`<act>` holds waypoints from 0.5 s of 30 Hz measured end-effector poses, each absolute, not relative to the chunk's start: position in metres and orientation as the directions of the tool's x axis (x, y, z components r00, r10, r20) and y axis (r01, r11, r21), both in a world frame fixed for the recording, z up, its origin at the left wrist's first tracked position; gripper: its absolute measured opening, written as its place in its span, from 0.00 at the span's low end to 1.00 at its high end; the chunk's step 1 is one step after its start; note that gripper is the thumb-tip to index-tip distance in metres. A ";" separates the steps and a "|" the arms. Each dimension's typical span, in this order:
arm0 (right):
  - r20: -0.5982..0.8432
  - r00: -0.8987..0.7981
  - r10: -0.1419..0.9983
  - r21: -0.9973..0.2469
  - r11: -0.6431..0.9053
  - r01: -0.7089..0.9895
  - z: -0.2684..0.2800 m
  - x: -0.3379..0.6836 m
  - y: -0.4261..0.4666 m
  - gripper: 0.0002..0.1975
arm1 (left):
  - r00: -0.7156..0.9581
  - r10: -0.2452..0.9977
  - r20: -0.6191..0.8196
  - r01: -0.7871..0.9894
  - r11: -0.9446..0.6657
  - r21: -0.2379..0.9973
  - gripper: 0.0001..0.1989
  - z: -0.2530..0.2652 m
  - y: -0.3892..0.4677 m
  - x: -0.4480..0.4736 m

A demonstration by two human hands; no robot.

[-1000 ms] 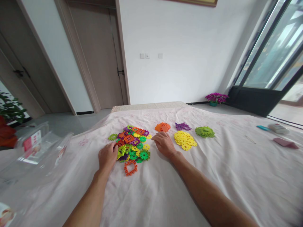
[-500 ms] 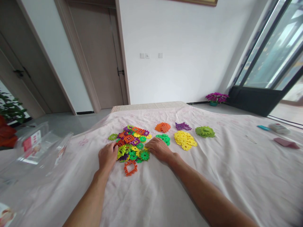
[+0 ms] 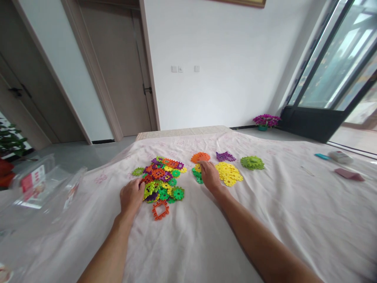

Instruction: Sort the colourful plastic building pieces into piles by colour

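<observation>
A mixed pile of colourful plastic building pieces [image 3: 159, 173], notched discs and square frames, lies on the cloth. At its left edge, my left hand [image 3: 131, 195] touches the pile with fingers curled together; whatever they grip is hidden. My right hand [image 3: 209, 176] pinches a yellow notched disc [image 3: 198, 168] above the green discs [image 3: 198, 176], which it partly covers. Just beyond its fingers is a heap of orange pieces [image 3: 200, 157]. To its right are the yellow discs [image 3: 229, 173]. An orange square frame [image 3: 160, 210] lies alone in front of the mixed pile.
Purple pieces [image 3: 225, 156] and lime-green pieces [image 3: 252, 162] form separate heaps farther right. Clear plastic packaging [image 3: 44, 192] lies at the left. A pink cloth-like item [image 3: 349, 174] and a white packet [image 3: 341, 157] are at the right. Folds run through the tablecloth [image 3: 188, 247].
My right hand has moved right and slightly away from me, from the mixed pile to over the green discs, carrying a yellow disc. My left hand stays at the pile's edge.
</observation>
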State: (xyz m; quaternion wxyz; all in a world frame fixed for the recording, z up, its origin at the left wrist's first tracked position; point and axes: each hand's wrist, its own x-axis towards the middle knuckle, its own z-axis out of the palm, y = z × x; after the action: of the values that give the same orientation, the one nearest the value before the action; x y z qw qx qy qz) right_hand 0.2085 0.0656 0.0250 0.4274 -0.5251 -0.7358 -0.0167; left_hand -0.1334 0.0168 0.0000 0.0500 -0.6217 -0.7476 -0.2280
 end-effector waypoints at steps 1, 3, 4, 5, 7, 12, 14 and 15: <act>0.654 -0.029 0.756 -0.433 0.406 0.805 0.026 0.217 0.069 0.17 | -0.219 0.906 0.361 0.954 0.121 0.276 0.20 0.000 0.017 -0.134; 0.660 0.065 0.749 -0.447 0.322 0.834 0.028 0.234 0.075 0.17 | -0.215 0.905 0.367 0.955 0.116 0.272 0.20 -0.001 0.017 -0.134; 0.660 0.109 0.743 -0.456 0.282 0.844 0.029 0.243 0.077 0.17 | -0.215 0.904 0.369 0.955 0.117 0.272 0.20 0.000 0.017 -0.134; 0.659 0.150 0.737 -0.465 0.243 0.851 0.029 0.252 0.079 0.17 | -0.216 0.904 0.368 0.955 0.117 0.273 0.20 0.000 0.017 -0.133; 0.649 0.223 0.728 -0.484 0.168 0.859 0.029 0.268 0.081 0.17 | -0.218 0.906 0.362 0.954 0.118 0.276 0.21 0.001 0.016 -0.133; 0.601 0.397 0.694 -0.542 -0.012 0.841 0.027 0.295 0.080 0.18 | -0.219 0.908 0.358 0.953 0.120 0.277 0.21 0.002 0.015 -0.132; 0.606 0.441 0.662 -0.546 -0.056 0.836 0.026 0.299 0.080 0.18 | -0.216 0.908 0.359 0.953 0.116 0.279 0.21 0.002 0.015 -0.133; 0.620 0.445 0.647 -0.541 -0.058 0.839 0.025 0.299 0.080 0.17 | -0.216 0.908 0.358 0.953 0.116 0.280 0.21 0.002 0.015 -0.133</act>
State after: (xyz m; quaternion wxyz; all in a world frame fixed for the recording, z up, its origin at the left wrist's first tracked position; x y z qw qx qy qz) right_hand 0.2993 0.0800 0.0254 0.4523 -0.7196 -0.5162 -0.1062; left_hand -0.1327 0.0152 0.0019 0.0487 -0.6242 -0.7455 -0.2288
